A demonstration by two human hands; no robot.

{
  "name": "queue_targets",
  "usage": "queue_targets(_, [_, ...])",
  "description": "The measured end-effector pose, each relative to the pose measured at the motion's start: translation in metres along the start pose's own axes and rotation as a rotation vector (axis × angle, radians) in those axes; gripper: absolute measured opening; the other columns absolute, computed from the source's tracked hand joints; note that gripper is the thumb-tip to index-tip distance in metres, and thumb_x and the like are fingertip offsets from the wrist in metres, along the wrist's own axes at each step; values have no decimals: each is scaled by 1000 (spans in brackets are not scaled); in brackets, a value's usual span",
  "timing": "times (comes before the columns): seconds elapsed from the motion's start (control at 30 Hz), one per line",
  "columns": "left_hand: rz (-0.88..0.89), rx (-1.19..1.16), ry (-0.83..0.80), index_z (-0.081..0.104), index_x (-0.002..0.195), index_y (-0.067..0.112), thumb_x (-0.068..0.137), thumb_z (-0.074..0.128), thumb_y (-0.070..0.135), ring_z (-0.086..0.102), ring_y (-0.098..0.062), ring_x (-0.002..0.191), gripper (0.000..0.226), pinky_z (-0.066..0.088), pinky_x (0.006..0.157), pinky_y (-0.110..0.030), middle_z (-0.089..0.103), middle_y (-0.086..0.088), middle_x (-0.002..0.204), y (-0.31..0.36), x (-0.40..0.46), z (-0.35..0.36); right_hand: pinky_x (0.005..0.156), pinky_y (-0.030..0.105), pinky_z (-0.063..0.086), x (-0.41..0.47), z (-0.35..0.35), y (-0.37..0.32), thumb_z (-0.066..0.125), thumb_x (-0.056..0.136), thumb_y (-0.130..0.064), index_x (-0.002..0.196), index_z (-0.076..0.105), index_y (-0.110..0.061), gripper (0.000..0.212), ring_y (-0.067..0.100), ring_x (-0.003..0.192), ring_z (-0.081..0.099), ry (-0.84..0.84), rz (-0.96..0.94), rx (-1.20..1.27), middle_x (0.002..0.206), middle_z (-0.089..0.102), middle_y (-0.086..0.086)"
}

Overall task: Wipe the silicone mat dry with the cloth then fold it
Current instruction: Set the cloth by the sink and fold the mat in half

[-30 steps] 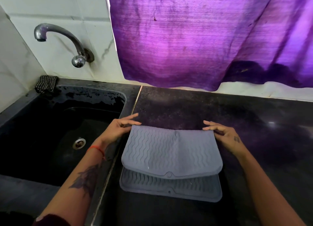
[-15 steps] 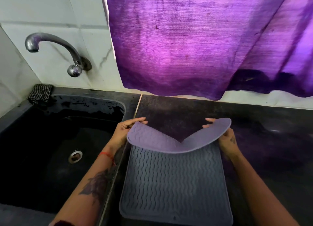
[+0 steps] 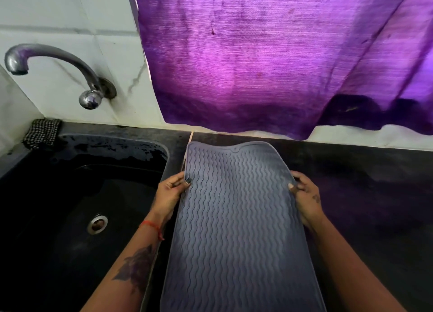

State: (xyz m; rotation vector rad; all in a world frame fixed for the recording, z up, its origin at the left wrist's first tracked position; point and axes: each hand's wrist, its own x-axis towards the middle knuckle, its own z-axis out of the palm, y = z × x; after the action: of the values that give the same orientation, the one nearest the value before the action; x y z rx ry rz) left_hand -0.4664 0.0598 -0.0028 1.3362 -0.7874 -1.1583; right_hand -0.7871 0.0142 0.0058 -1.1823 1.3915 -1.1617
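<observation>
Head view: left hand and right hand fingers pinch the silicone mat's side edges.

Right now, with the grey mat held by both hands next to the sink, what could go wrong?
The silicone mat is floppy and gripped only at its side edges by the left hand and right hand, so it might sag or slip free. Its left edge sits right beside the wet sink; it could slide in and get wet again. Its far end lies close under the purple curtain, which might get brushed.
</observation>
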Motion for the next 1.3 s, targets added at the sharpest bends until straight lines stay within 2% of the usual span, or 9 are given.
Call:
queue_targets(0.17, [-1,47,57,62,115,2,86,53,-10,68,-18,90,33,55,82,-26,71,-3,99,-2,11,-4,86,42,53,15,8,2,50,91,3,113,60,-12,28,26,93,65,18,43,-70,98,68,8])
queue_targets(0.27, [-28,104,94,65,110,9,85,54,-11,69,-9,76,34,55,76,-23,73,7,81,-1,20,-3,88,41,52,21,14,4,50,90,2,113,61,-15,30,24,94,64,48,54,-119,102,67,9])
queue_targets(0.33, [-53,143,111,66,107,10,84,55,-11,68,-9,73,33,55,78,-27,73,8,76,-3,26,-2,87,40,53,24,17,8,51,89,4,112,62,-16,32,22,91,65,78,63,-130,100,68,8])
queue_targets(0.53, [-95,198,190,66,108,2,83,55,-11,64,-19,77,30,51,85,-33,69,-12,91,-5,36,2,87,38,53,27,20,17,51,89,4,111,62,-17,33,23,91,65,130,86,-172,100,68,9])
queue_targets(0.8, [-171,292,302,66,105,1,79,64,-5,62,-23,85,26,50,83,-30,67,-11,95,-2,50,7,91,40,51,31,22,13,54,89,-4,112,62,-23,30,24,93,63,177,159,-274,106,68,9])
queue_targets(0.97, [-212,269,287,68,93,7,80,65,-3,61,-20,73,16,49,77,-29,65,-9,88,0,47,9,92,42,50,26,14,2,56,91,-18,127,55,-19,36,24,99,59,132,276,-263,113,62,5])
queue_targets(1.17, [-252,325,274,66,89,9,78,70,5,64,-26,86,12,53,85,-37,66,-12,92,-1,32,0,86,46,53,8,7,-9,58,91,-23,122,59,-13,33,27,94,64,47,359,-208,114,65,10])
queue_targets(1.23, [-254,367,249,66,85,10,78,70,5,63,-24,84,9,53,83,-35,66,-11,90,-2,25,-3,87,43,53,-2,6,-12,57,91,-22,123,58,-12,33,27,96,62,46,363,-233,115,63,10])
queue_targets(1.3, [-256,411,202,69,91,5,78,69,6,62,-24,80,12,53,82,-37,66,-10,85,-3,15,-7,89,42,52,-13,4,-13,57,91,-21,124,57,-12,34,28,99,61,44,354,-262,116,62,10])
